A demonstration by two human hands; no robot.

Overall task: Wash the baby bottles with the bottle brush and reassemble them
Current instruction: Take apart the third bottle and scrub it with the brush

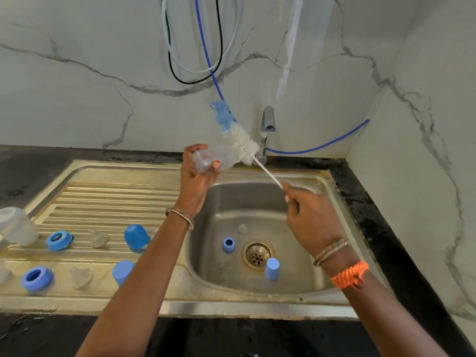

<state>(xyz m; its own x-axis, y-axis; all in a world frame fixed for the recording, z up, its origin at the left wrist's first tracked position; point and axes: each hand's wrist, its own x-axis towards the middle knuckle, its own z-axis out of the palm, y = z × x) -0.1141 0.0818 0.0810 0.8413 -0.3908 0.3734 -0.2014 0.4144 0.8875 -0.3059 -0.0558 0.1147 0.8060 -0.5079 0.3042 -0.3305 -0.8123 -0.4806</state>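
Observation:
My left hand (195,173) grips a clear baby bottle (215,158) held sideways above the sink, its mouth pointing right. My right hand (309,215) holds the thin white handle of the bottle brush (242,143). The brush's white bristles and blue tip are outside the bottle, just beyond its mouth. On the drainboard (108,197) lie two blue screw rings (59,239) (37,278), two clear teats (99,238) (81,276), two blue caps (136,237) (122,271) and another clear bottle (16,225) at the left edge.
In the steel sink basin (304,253) sit a small blue ring piece (228,244), a blue cap (272,268) and a clear teat (242,229) near the drain (257,254). The chrome tap (266,130) stands behind; hoses hang on the marble wall.

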